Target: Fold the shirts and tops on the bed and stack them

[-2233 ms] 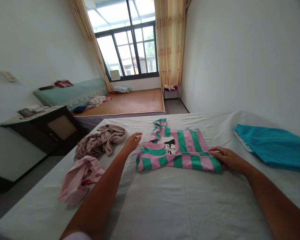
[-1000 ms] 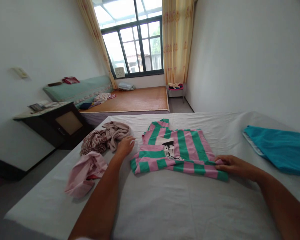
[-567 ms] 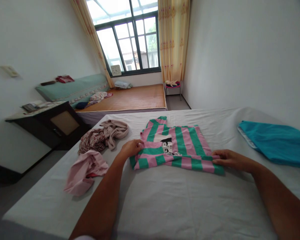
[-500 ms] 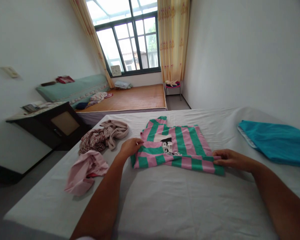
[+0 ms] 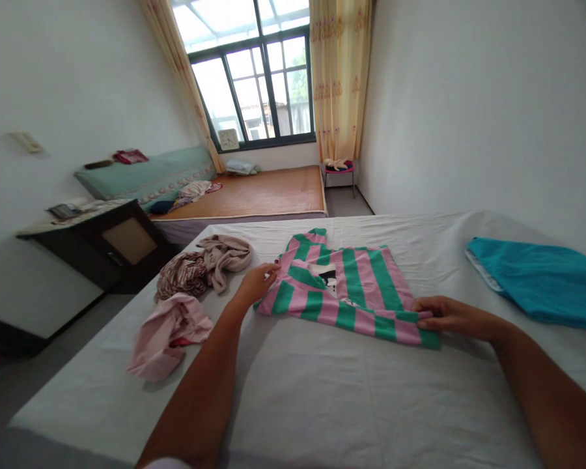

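Note:
A green and pink striped shirt (image 5: 361,280) with a black-and-white print lies on the white bed sheet (image 5: 332,391). Its near side is folded over, partly covering the print. My left hand (image 5: 258,284) pinches the shirt's left edge near the top of the fold. At the shirt's right near corner, my right hand (image 5: 452,317) grips the folded edge between thumb and fingers. Left of my left hand lie a pink garment (image 5: 168,332), a patterned brown cloth (image 5: 183,275) and a beige cloth (image 5: 227,255), all crumpled.
A blue folded cloth (image 5: 542,280) lies at the right of the bed. Beyond stands another bed with a brown mat (image 5: 268,189). A dark cabinet (image 5: 127,244) is at the left, and a small pink stool (image 5: 339,169) stands below the curtain.
The shirt's near-left part has been drawn over, so the fold now hides more of the print. My left hand has shifted slightly up and left; my right hand stays at the right corner.

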Demonstrator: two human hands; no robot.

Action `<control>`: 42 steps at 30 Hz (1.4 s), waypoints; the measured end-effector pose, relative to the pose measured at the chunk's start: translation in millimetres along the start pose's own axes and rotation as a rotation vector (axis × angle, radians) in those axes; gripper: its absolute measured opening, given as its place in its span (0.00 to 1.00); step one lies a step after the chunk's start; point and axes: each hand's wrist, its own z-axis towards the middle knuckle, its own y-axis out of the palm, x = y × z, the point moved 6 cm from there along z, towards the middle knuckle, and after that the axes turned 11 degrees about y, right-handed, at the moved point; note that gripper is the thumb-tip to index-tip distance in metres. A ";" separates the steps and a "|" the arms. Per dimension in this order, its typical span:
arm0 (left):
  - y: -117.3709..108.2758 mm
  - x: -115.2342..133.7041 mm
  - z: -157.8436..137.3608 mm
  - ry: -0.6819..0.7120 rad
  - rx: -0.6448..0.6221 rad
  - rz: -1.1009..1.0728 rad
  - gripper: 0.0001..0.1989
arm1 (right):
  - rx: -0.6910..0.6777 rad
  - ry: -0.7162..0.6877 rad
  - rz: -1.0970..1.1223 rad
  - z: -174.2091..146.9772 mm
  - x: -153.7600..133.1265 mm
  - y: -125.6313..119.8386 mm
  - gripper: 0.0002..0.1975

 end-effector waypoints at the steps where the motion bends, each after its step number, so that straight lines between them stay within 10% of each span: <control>1: -2.8 -4.0 -5.3 -0.045 -0.074 0.025 0.16 | -0.004 -0.002 -0.004 0.7 0.1 0.2 0.19; 8: 1.5 -18.5 -23.7 -0.194 -0.385 0.072 0.16 | 0.019 -0.006 -0.012 0.5 -2.3 -0.3 0.19; 15: -15.7 -24.4 -13.3 -0.143 -0.015 -0.063 0.16 | 0.030 0.002 -0.022 -0.5 1.1 -3.1 0.18; 22: 8.3 -17.4 -18.6 -0.104 -0.294 -0.136 0.18 | 0.141 0.024 -0.079 2.4 5.4 -9.2 0.23; 28: -1.7 -7.8 -11.4 -0.016 -0.060 -0.338 0.18 | 0.121 -0.024 -0.040 -6.7 -10.5 -8.1 0.26; 36: 23.7 -30.3 -21.0 -0.208 -0.218 -0.219 0.14 | -0.007 0.049 -0.091 -7.1 -1.5 0.3 0.21; 42: 19.8 -27.1 -21.4 -0.166 -0.266 -0.079 0.18 | 0.591 0.000 -0.141 13.2 -9.8 -31.3 0.22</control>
